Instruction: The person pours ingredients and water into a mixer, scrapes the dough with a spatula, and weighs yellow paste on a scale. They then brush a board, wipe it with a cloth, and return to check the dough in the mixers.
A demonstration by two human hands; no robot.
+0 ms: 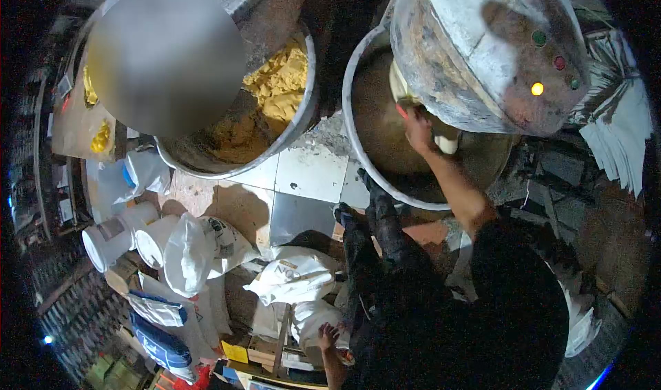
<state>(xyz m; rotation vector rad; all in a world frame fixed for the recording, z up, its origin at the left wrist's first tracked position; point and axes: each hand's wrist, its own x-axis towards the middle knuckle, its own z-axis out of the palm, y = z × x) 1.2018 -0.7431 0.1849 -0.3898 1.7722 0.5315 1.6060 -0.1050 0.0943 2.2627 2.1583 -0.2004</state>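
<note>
My right hand [418, 132] reaches over the rim of the right-hand mixing bowl [352, 114]. Its fingers are closed around a slim tool with a red end [401, 111]; what kind of tool it is I cannot make out. Just beyond that hand, a pale cream mixing arm [449, 141] comes down into the bowl from under the mixer head [475, 53]. A brownish layer covers the bowl's inside. My left hand [329, 336] hangs low at my side, fingers loosely apart and holding nothing, near white sacks [292, 276] and boxes.
A second large bowl [310, 80] with yellow dough [281, 90] stands at left, partly behind a blurred round patch. White buckets [113, 237], a blue-and-white sack [162, 342] and a yellow box [235, 351] crowd the lower left. White sheets [616, 142] hang at right.
</note>
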